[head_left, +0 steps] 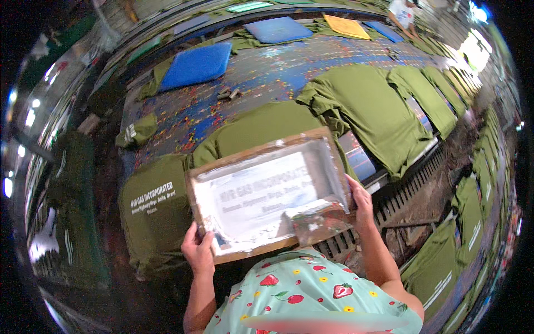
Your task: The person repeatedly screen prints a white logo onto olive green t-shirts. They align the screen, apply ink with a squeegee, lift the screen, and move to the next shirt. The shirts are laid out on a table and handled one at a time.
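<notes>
From where I stand, the screen frame (257,151) is up in both hands, tipped over the near side of the counter (179,121). Its long axis runs crosswise from hand to hand on a slant, the right end farther from the person than the left. The hollow side faces up toward the wearer, and the lettering on its white panel (258,192) reads the right way up from there.

The left hand (199,248) is closed around the near left corner, thumb lying on the rim. The right hand (361,201) is wrapped along the right end, its forearm rising from below; how its fingers sit underneath I cannot tell.

Just left of the right hand, a brownish slab (321,222) with a white, smeared edge covers the panel's near right corner; it is too blurred to name. Left of the left hand lies a printed green shirt (153,209). Beyond both hands a plain green shirt (261,127) is partly blocked by the frame, and another, wider shirt (367,111) spreads beyond the right hand. A slotted rail (414,173) runs right of that hand, with more shirts (436,271) farther right. Well beyond the left hand is a blue pad (197,65); a person in white (401,15) stands far past the right hand.
</notes>
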Demonstrator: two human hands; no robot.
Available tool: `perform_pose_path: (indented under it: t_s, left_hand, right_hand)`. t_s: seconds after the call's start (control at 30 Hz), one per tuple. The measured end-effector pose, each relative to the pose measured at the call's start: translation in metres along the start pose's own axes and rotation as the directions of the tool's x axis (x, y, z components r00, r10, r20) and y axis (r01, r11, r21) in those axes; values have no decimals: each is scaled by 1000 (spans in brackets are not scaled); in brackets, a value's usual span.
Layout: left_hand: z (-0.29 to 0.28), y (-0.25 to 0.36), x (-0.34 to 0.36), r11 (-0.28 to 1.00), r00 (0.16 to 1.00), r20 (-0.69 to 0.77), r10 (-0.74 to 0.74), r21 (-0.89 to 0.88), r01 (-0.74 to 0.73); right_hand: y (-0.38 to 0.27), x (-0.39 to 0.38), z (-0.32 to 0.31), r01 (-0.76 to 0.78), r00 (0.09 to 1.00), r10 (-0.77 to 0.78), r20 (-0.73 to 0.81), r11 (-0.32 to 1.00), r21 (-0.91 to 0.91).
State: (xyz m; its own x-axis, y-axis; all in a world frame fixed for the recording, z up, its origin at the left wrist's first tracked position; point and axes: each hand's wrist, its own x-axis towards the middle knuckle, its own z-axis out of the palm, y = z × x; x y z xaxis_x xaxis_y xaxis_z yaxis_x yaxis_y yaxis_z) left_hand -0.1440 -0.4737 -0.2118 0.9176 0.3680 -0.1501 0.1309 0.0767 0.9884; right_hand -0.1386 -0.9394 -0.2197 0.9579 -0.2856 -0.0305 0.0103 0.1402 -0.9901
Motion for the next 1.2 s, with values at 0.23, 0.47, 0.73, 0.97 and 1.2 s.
perform_pose_path:
  t_s: [0.23,0.47,0.73,0.97,1.2]
  left_hand:
    - [92,-17,-16,967,988,116,107,219,-130]
    - [150,-33,-17,967,929,337,151,145,-210]
    - [154,-47,-13,998,832,551,-65,34,56]
    - [148,-17,-30,994,952,292,-87,-38,102]
    - [141,27,-59,959,937,-330,-112,-282,16]
  right_hand:
    - [-9,-23,-104,-127,970,144,-194,987,97]
    - [-28,-81,-179,20,952,-45,-302,996,-86]
    - [-51,-79,-178,98,966,-157,-204,957,-274]
    - [-92,30,-132,91,996,-91,4,996,-9]
    - [-93,191,-98,417,899,-420,121,742,-525]
